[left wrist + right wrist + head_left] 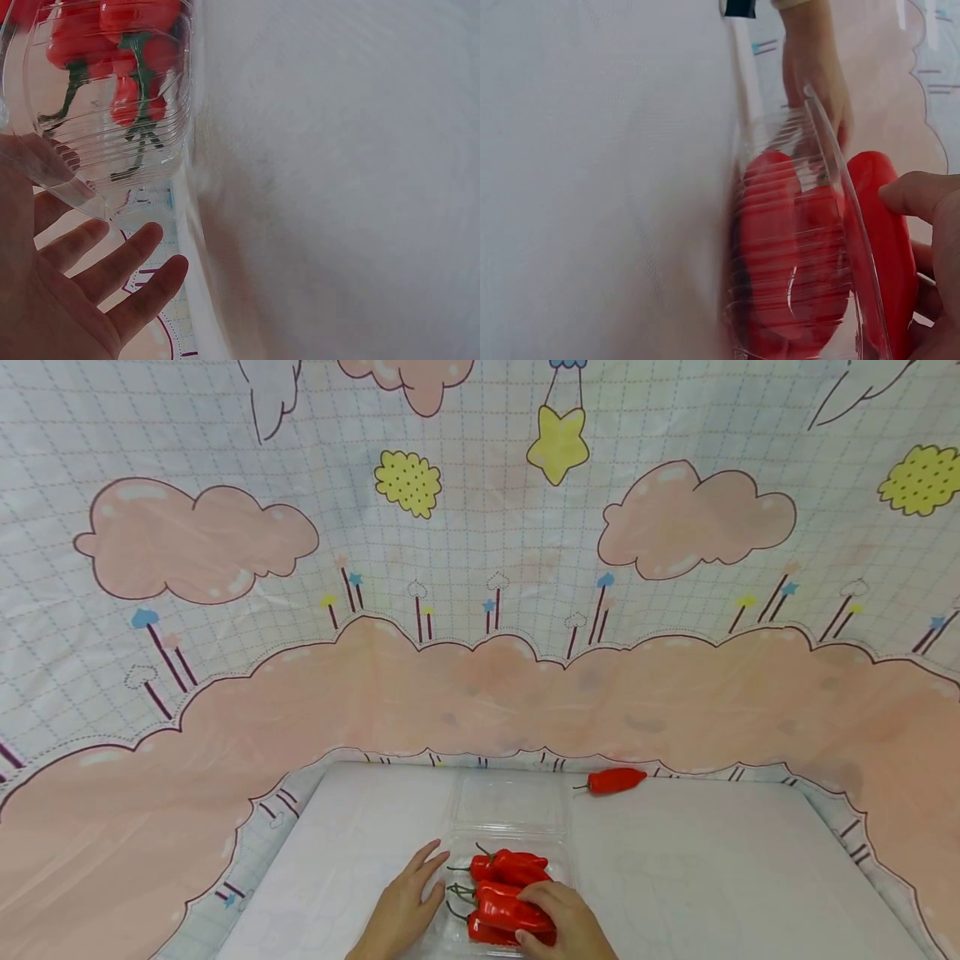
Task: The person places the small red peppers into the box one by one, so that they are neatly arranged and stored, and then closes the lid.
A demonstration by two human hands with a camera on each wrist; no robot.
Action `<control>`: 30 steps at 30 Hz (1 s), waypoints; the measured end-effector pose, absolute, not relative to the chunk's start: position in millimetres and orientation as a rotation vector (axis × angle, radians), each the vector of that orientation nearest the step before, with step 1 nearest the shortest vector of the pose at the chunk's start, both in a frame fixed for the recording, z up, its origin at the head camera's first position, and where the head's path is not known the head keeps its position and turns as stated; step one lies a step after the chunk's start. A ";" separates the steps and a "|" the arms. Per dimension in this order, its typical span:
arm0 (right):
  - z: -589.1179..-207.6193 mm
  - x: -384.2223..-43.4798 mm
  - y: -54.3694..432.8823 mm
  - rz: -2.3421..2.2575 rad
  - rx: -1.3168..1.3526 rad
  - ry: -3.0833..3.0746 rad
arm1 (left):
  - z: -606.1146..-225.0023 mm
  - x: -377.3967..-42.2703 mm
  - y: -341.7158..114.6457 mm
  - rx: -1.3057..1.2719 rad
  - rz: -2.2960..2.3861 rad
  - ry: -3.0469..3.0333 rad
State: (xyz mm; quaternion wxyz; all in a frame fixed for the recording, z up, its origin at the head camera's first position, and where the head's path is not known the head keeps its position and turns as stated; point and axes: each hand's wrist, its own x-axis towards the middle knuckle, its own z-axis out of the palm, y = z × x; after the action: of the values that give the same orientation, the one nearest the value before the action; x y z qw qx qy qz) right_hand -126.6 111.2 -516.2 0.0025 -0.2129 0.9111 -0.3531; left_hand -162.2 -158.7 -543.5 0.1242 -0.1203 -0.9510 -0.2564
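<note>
In the head view a clear plastic clamshell box [437,935] stands on the white table with its lid [510,802] folded back. Several red peppers [517,864] with green stems lie in the box. My right hand [566,917] grips a red pepper [501,906] on top of the others, thumb on one side and fingers on the other. In the right wrist view this pepper [881,232] sits at the box rim. My left hand [405,897] is beside the box's left side, fingers spread and holding nothing; the left wrist view shows its fingertips [172,274] just outside the ribbed wall.
Another red pepper [617,781] lies alone at the table's back edge, right of the lid. The white table [712,868] spreads out on both sides of the box. Behind it hangs a cloth [450,702] printed with clouds and stars.
</note>
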 end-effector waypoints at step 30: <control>-521.5 -127.2 111.5 -1.041 -0.710 2.813 | -544.7 -161.5 -158.2 -0.365 -0.758 -2.742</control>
State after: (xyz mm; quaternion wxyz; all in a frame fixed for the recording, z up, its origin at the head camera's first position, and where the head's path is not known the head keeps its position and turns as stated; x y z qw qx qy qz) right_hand -127.2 111.5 -521.5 0.0295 -0.2304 0.9122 -0.3376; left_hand -161.5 -158.2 -544.7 0.1363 -0.1262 -0.9471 -0.2618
